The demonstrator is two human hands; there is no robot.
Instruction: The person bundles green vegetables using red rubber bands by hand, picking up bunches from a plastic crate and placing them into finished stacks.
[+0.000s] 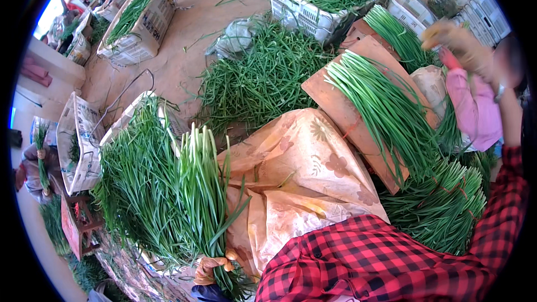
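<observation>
My left hand (215,267), in a tan glove, is closed round the leafy end of a bunch of garlic chives (200,184), whose pale stalk ends point away from me. This bunch leans against a larger heap of chives (140,179) in a crate on my left. At the far right my right hand (461,45), also in a tan glove, is raised and smeared by motion, so its fingers cannot be made out. Between my hands, a floral plastic sheet (313,162) covers my lap. Trimmed chives (380,100) lie across a tilted reddish-brown board (319,86) right of my lap.
Loose green leaves (263,72) are piled on the floor ahead. Behind them stands a white crate (302,19) of chives; another crate (151,39) is farther left. A person in a pink sleeve (475,106) sits close on my right, beside bundled chives (442,207).
</observation>
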